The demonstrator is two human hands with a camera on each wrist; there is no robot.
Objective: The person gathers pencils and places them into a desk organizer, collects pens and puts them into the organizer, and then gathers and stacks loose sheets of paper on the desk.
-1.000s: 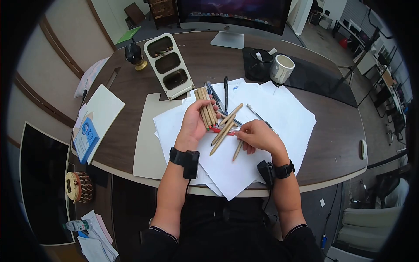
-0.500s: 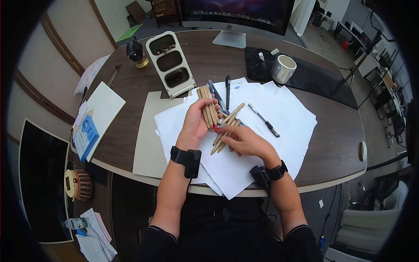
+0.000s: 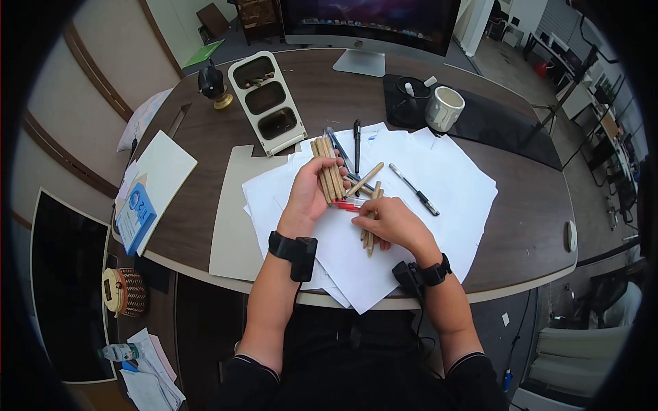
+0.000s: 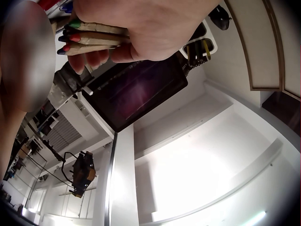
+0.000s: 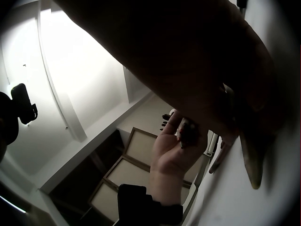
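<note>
Along the left edge of the tabletop, a blue booklet is lying on a cream board. Toward the far left corner, a white three-compartment organiser is lying flat beside a small dark figurine. At the middle of the near edge, loose white sheets of paper are spreading across the wood. Over them, the person's left hand is curling its fingers around a bundle of wooden pencils, coloured tips pointing toward the person, as the left wrist view also shows. Just to the right, the right hand is gripping a few more pencils against the paper, fingers folded over them. A red pen is lying between the two hands, and one stray pencil is resting just beyond. A black pen and a silver-and-black pen are lying on the sheets farther out. Near the far right, a white mug is standing on a dark mat, below a monitor.
</note>
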